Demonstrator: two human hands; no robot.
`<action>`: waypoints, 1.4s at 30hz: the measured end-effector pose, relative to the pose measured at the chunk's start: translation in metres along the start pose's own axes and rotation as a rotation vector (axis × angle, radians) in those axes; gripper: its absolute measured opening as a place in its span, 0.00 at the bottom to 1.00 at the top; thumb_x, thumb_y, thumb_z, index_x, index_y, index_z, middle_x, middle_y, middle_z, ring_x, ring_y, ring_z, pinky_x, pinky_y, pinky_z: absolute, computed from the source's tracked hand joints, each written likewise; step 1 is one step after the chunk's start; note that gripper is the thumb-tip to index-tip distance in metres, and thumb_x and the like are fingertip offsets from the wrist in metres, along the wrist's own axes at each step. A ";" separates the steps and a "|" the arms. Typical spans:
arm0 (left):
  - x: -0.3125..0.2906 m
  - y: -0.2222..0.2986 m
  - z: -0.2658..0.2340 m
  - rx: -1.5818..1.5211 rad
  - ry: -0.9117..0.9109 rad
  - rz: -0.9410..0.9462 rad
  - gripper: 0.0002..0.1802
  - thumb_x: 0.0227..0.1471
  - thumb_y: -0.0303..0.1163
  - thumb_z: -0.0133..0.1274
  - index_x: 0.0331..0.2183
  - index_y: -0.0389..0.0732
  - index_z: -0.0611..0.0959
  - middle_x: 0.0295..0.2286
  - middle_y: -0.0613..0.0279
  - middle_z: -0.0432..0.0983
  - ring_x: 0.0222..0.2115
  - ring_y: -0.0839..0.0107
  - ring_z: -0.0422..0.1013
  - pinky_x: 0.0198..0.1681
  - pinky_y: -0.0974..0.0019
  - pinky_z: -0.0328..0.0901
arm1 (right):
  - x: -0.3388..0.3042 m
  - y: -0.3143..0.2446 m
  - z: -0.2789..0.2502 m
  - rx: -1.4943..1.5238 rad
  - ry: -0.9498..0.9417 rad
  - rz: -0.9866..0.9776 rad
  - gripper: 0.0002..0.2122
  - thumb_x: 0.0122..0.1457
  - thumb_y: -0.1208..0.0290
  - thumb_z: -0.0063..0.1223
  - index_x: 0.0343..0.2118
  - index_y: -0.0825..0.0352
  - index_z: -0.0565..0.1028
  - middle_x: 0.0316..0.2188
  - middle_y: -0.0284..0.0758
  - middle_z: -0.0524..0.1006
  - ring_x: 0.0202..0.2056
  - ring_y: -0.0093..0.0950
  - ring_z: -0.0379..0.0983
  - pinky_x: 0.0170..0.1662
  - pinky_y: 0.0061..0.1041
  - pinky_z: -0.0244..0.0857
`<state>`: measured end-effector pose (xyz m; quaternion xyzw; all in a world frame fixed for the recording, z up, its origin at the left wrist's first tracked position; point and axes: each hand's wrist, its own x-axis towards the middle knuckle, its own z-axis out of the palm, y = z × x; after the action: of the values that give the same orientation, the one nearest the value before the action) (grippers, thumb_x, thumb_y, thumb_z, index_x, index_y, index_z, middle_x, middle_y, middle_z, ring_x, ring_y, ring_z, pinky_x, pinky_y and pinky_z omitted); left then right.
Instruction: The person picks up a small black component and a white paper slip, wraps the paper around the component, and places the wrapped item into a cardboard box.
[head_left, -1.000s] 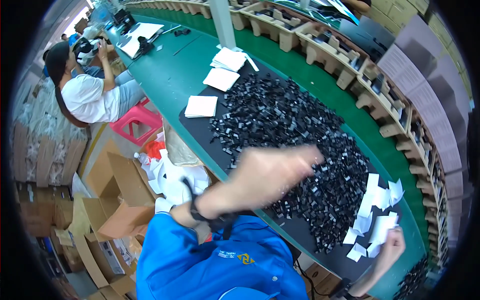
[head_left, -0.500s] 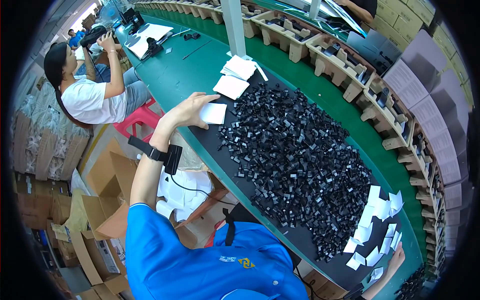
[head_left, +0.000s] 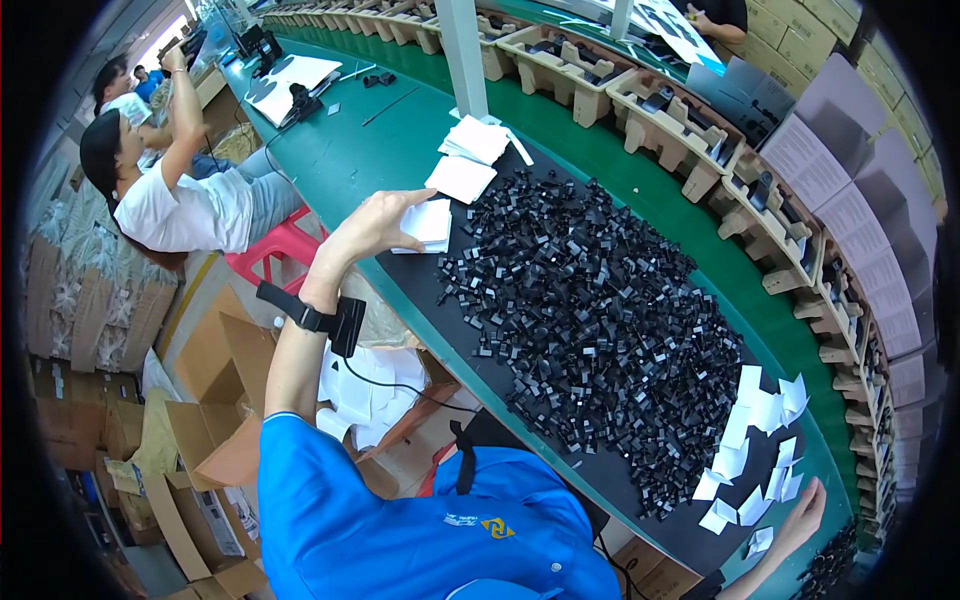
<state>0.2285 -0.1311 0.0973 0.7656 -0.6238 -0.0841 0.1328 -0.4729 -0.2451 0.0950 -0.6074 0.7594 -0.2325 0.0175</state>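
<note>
My left hand (head_left: 378, 222) spans a small stack of white paper sheets (head_left: 428, 226), thumb on the near side and forefinger on the far side. Two more piles of white sheets (head_left: 463, 178) lie just beyond it. My right hand (head_left: 804, 516) is at the right end of the table, fingers stretched out and apart, with nothing seen in it. Beside it, several creased white paper pieces (head_left: 733, 460) lie in rows, and one small piece (head_left: 760, 542) sits close to the wrist. Between my hands spreads a large heap of small black clip-like parts (head_left: 600, 330).
The heap covers a black mat on the green table (head_left: 345, 140). A metal post (head_left: 462, 60) rises behind the sheets. Beyond run moulded trays (head_left: 670, 120) with black items. Cardboard boxes (head_left: 235, 345) stand at left, near a seated person (head_left: 190, 210). A cable trails from my left wrist strap.
My right hand has moved slightly right and its fingers have spread away from the paper pieces. My left hand stays at the stack, with a small shift. The seated person's arm has risen.
</note>
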 end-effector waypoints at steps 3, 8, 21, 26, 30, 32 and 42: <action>-0.009 0.015 -0.009 -0.116 0.166 0.023 0.47 0.30 0.31 0.68 0.56 0.42 0.66 0.47 0.47 0.71 0.46 0.57 0.69 0.48 0.61 0.65 | -0.013 -0.022 -0.004 0.114 0.074 -0.107 0.15 0.62 0.62 0.46 0.42 0.72 0.73 0.35 0.38 0.76 0.34 0.24 0.72 0.36 0.24 0.67; -0.030 0.101 -0.020 -1.243 0.115 0.075 0.51 0.41 0.38 0.64 0.62 0.52 0.52 0.48 0.44 0.67 0.46 0.51 0.69 0.43 0.55 0.69 | -0.062 -0.080 -0.012 0.588 -0.013 -0.207 0.09 0.61 0.73 0.46 0.39 0.71 0.74 0.33 0.35 0.74 0.31 0.22 0.70 0.35 0.20 0.66; -0.064 0.263 0.087 -1.970 -0.711 0.016 0.52 0.48 0.46 0.58 0.62 0.43 0.43 0.56 0.56 0.54 0.57 0.64 0.55 0.57 0.59 0.55 | -0.131 -0.225 0.014 0.572 -0.322 -0.937 0.42 0.32 0.65 0.69 0.54 0.71 0.61 0.54 0.45 0.61 0.51 0.44 0.60 0.54 0.42 0.57; -0.074 0.292 0.086 -1.584 -0.355 0.352 0.40 0.54 0.39 0.52 0.60 0.37 0.52 0.55 0.57 0.58 0.55 0.68 0.58 0.56 0.63 0.56 | -0.130 -0.205 0.027 0.435 -0.108 -0.983 0.32 0.41 0.64 0.62 0.52 0.67 0.66 0.52 0.42 0.64 0.50 0.38 0.62 0.53 0.42 0.60; -0.075 0.286 0.098 -1.537 -0.648 0.148 0.27 0.59 0.33 0.45 0.56 0.33 0.61 0.51 0.57 0.64 0.52 0.70 0.61 0.54 0.66 0.58 | -0.137 -0.194 0.040 0.381 0.192 -1.017 0.23 0.50 0.61 0.57 0.49 0.63 0.71 0.49 0.35 0.67 0.49 0.33 0.62 0.53 0.40 0.61; -0.074 0.287 0.097 -1.562 -0.642 0.125 0.24 0.60 0.32 0.43 0.55 0.33 0.63 0.50 0.57 0.66 0.51 0.71 0.62 0.54 0.67 0.59 | -0.138 -0.192 0.042 0.372 0.286 -1.027 0.20 0.52 0.60 0.55 0.48 0.61 0.72 0.48 0.33 0.68 0.48 0.32 0.62 0.52 0.39 0.61; -0.073 0.278 0.104 -1.510 -0.592 0.184 0.21 0.60 0.28 0.40 0.55 0.35 0.65 0.48 0.57 0.68 0.47 0.72 0.67 0.52 0.67 0.62 | -0.127 -0.185 0.025 0.445 0.077 -1.127 0.15 0.48 0.63 0.62 0.39 0.62 0.76 0.39 0.31 0.74 0.39 0.26 0.68 0.43 0.30 0.67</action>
<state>-0.0771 -0.1224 0.0811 0.3616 -0.4687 -0.6693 0.4490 -0.2632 -0.1637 0.1096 -0.8889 0.2542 -0.3810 -0.0090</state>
